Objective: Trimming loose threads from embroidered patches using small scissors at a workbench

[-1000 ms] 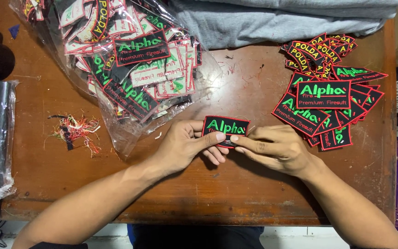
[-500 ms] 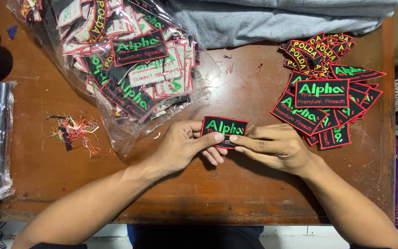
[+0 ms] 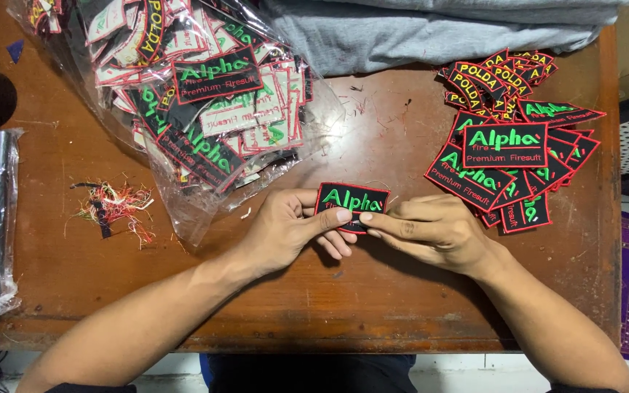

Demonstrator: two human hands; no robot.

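Both hands, left hand and right hand, pinch one black embroidered patch above the wooden counter, between a clear bag of patches and a loose patch pile.

A small rectangular black patch with red edging and green embroidered lettering is held face-up, slightly tilted, just above the wooden tabletop.
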